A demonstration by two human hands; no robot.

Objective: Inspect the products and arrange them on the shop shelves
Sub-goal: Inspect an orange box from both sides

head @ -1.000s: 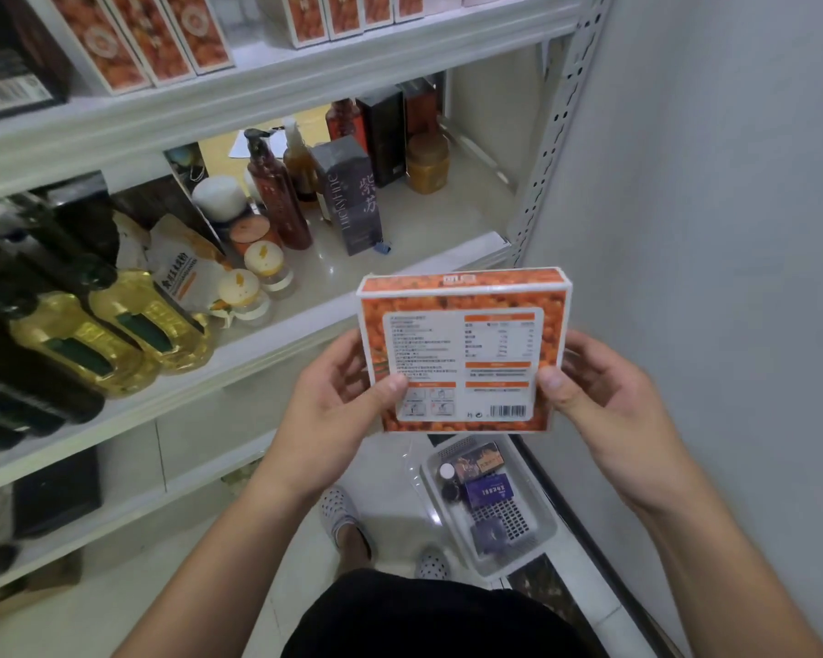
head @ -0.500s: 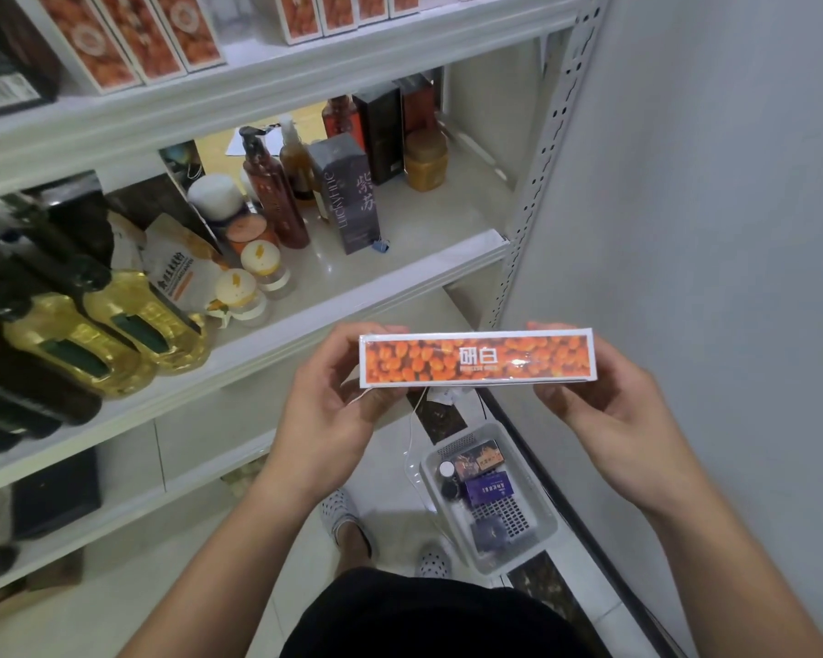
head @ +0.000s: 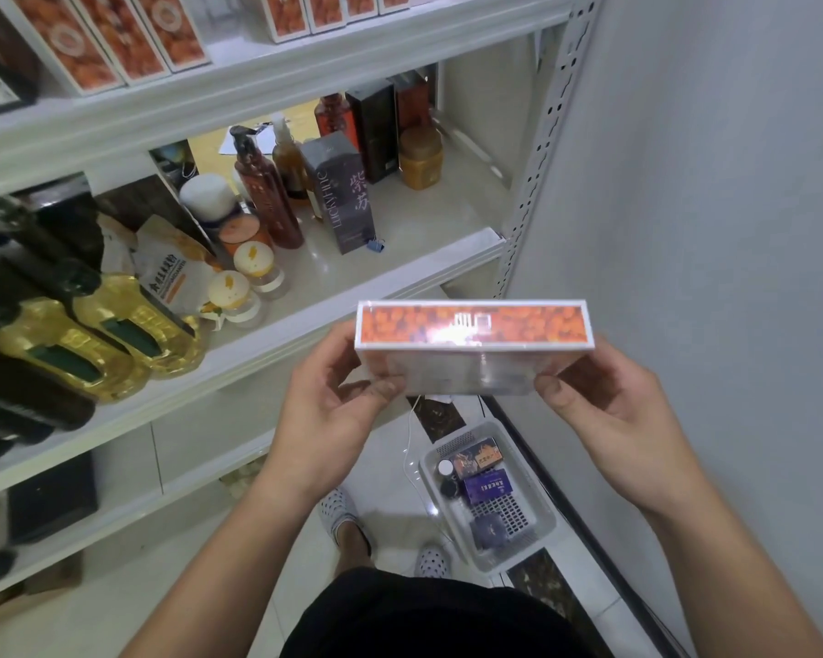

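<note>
I hold an orange-printed, white-edged box in front of me with both hands. Its narrow orange side faces up towards me and its underside looks blurred. My left hand grips the box's left end, thumb on the near face. My right hand grips the right end the same way. The box hangs just below the front edge of the middle white shelf. Matching orange boxes stand in a row on the top shelf.
The middle shelf carries oil bottles, small jars, a pump bottle, a dark carton and an amber jar. A clear basket with small boxes sits on the floor by the right wall.
The box has turned from its printed back label facing me to its narrow orange side facing up, tipping further over. Both hands kept their grip on its ends.
</note>
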